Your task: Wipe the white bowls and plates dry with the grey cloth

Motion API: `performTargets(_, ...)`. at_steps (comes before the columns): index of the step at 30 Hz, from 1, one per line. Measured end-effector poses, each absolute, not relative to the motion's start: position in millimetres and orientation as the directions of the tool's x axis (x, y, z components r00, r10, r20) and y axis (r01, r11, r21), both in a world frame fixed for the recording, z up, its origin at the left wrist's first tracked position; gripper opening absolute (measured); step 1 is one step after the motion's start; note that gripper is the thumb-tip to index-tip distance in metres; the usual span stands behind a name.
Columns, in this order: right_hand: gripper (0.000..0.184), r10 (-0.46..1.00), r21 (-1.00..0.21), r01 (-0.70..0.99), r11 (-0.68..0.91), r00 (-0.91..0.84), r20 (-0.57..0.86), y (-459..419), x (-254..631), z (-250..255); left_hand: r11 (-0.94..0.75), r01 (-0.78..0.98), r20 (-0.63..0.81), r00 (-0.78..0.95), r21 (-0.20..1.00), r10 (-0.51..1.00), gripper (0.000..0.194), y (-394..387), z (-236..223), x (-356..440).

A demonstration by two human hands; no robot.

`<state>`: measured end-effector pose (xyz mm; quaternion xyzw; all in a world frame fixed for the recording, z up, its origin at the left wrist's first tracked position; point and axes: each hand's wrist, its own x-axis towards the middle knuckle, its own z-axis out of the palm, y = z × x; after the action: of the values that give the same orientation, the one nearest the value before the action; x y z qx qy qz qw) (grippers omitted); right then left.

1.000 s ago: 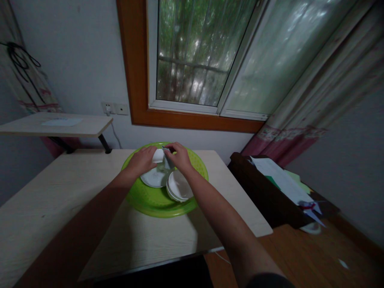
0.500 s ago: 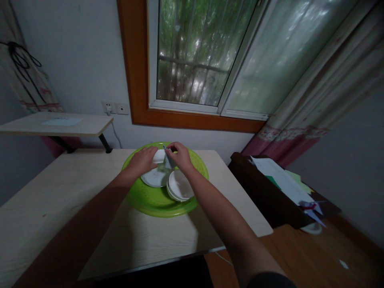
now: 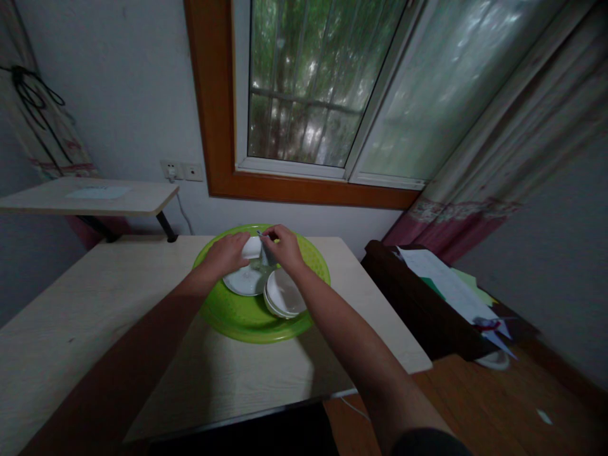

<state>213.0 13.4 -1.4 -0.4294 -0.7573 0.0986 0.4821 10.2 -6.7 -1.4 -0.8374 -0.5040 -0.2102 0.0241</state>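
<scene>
A round green basin (image 3: pixel 232 326) on the table holds white dishes. My left hand (image 3: pixel 227 254) is closed around the left side of a white bowl (image 3: pixel 251 247), its thumb towards me; much of the bowl is hidden. Pinched in my right hand (image 3: pixel 284 244) is a greyish cloth (image 3: pixel 266 254), hanging down beside the bowl. Under my hands lies a white plate (image 3: pixel 244 283). Nearer to me, next to my right forearm, white bowls (image 3: pixel 287 294) sit nested in a tilted stack.
The basin stands on a pale wooden table (image 3: pixel 251 373). A raised shelf (image 3: pixel 142 197) on black legs is at the back left. Behind is a window (image 3: pixel 304 95). To the right, papers (image 3: pixel 446 282) lie on a dark brown piece of furniture (image 3: pixel 403 297).
</scene>
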Motion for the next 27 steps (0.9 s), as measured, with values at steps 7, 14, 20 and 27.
performTargets(7,0.008,0.774,-0.629,0.53,0.568,-0.087,0.627,19,215,-3,-0.491,0.841,0.399,0.38,0.226,0.835,0.052,-6,-4,10)
performTargets(14,0.004,0.87,-0.736,0.55,0.395,0.035,0.492,38,231,-20,-0.468,0.835,0.413,0.333,0.288,0.848,0.052,-4,-5,10)
performTargets(20,0.004,0.896,-0.759,0.553,0.343,0.049,0.441,42,232,-26,-0.421,0.839,0.399,0.275,0.345,0.875,0.05,-6,0,11)
performTargets(27,0.008,0.891,-0.82,0.444,0.361,0.094,0.443,40,227,-20,-0.343,0.803,0.364,0.169,0.488,0.916,0.059,-7,5,12)
